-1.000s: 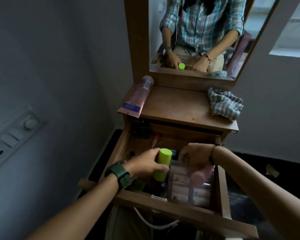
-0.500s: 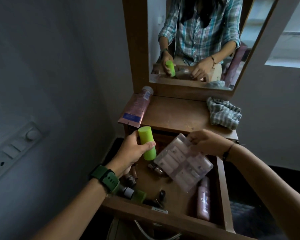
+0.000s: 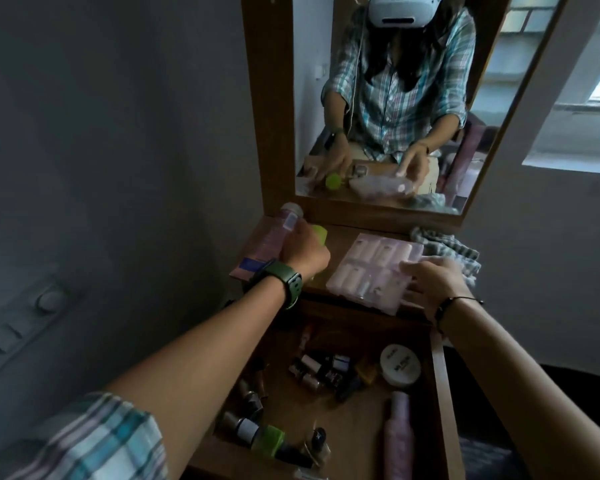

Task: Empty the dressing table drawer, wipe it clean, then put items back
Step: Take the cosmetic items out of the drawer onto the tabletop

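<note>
Gripping the green bottle (image 3: 318,233) on the tabletop (image 3: 336,251), left hand (image 3: 303,252); right hand (image 3: 432,277) lies flat on the clear pack (image 3: 374,268).

home bedroom | dressing table (image 3: 340,244) | mirror (image 3: 388,98) | cosmetics drawer (image 3: 439,375)

No lettering can be read with any certainty. The white round jar lid (image 3: 400,364) in the open drawer (image 3: 439,393), below and nearer than the right hand's fingers (image 3: 417,265), carries two short lines of dark print, too blurred to make out. The pink tube (image 3: 267,241) lying on the worktop (image 3: 340,242) just left of the left hand's fingers (image 3: 300,237) bears a blue label panel near its flat end and a small pale label near its cap, both illegible. The clear blister pack (image 3: 374,268) under the right fingers shows faint marks on its cells, unreadable as well.
</note>
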The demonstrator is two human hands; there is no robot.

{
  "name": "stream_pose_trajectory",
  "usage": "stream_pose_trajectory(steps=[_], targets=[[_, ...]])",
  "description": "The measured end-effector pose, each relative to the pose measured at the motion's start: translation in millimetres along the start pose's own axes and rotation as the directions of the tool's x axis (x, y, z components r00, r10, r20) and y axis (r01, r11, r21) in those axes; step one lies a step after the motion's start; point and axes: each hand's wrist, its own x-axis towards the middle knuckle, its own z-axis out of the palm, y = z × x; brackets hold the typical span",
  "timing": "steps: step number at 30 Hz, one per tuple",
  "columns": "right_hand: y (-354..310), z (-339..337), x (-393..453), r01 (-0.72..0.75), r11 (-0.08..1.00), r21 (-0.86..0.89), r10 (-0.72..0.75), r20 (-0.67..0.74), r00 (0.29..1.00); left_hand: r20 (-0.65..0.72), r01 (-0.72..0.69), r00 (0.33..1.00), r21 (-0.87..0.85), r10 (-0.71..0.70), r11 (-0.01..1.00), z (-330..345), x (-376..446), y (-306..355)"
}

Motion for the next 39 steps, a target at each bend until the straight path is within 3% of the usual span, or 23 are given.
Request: stream_pose_trajectory(steps=[4,7,10,16,19,22,27,34,36,39], targets=[[-10.0,15.0,28.7,0.078,0.948,-0.309,-0.118,-0.114,0.986,-0.070,-0.105,0.990,0.181,0.119,0.978,9.2,8.3,2.5],[-22.2,24.0,43.3,0.142,0.767,-0.626,-0.263,-0.105,0.959,-0.116,-0.150,0.977,0.213,0.178,0.965,14.5,12.9,0.1],[-26.2,30.6,50.1,0.201,0.581,-0.789,-0.322,0.005,0.947,-0.153,-0.221,0.947,0.320,0.281,0.921,20.1,18.7,-4.4],[-17.8,42.8,39.2,0.161,0.397,-0.904,-0.298,0.039,0.954,-0.134,-0.295,0.917,0.405,0.375,0.866,28.4,33.4,-5.4],[-4.8,48.2,27.2,0.378,0.195,-0.905,-0.387,0.283,0.877,-0.105,-0.301,0.920,0.423,0.377,0.855,28.2,41.8,-4.0],[4.0,55.8,22.0,0.551,0.081,-0.831,-0.390,0.482,0.785,-0.097,-0.316,0.908,0.479,0.407,0.819,27.0,49.5,-0.6],[5.0,56.2,35.7,0.509,0.120,-0.853,-0.282,0.462,0.841,-0.049,-0.351,0.906,0.468,0.421,0.811,24.8,55.4,-1.4],[11.6,61.7,51.9,0.352,0.179,-0.919,-0.363,0.271,0.891,0.012,-0.336,0.927,0.474,0.376,0.814,20.1,56.4,-3.3],[10.3,60.1,48.6,0.395,0.205,-0.895,-0.393,0.294,0.871,0.009,-0.333,0.930,0.445,0.367,0.831,17.3,53.3,-3.8],[6.4,47.3,26.7,0.557,0.262,-0.788,-0.588,0.327,0.739,-0.029,-0.364,0.921,0.289,0.388,0.885,9.6,35.8,-1.0]])
